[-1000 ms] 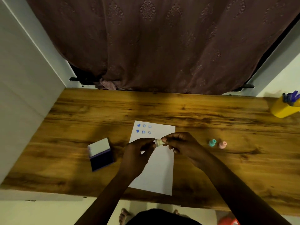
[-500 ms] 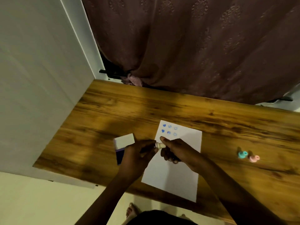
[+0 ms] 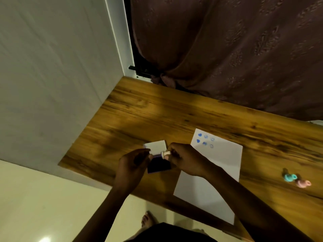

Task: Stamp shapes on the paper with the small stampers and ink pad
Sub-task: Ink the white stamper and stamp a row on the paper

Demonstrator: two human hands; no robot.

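Note:
A white sheet of paper (image 3: 218,163) lies on the wooden table (image 3: 157,116), with several blue stamped shapes (image 3: 205,140) near its far left corner. My right hand (image 3: 185,158) pinches a small cream stamper (image 3: 165,153) and holds it just above the dark blue ink pad (image 3: 158,165), whose white lid (image 3: 156,146) stands open behind. My left hand (image 3: 133,165) hovers beside the pad's left side with fingers curled; whether it still touches the stamper is unclear. A teal stamper (image 3: 289,177) and a pink stamper (image 3: 303,183) lie on the table to the right.
A white wall (image 3: 52,75) bounds the table on the left. A brown curtain (image 3: 227,49) hangs behind the far edge. The table's near edge runs diagonally, with cream floor (image 3: 43,206) and my foot (image 3: 147,220) below it.
Both hands have carried the cream stamper left, from over the paper to over the ink pad. The view has swung left, so the yellow cup at far right is gone from view.

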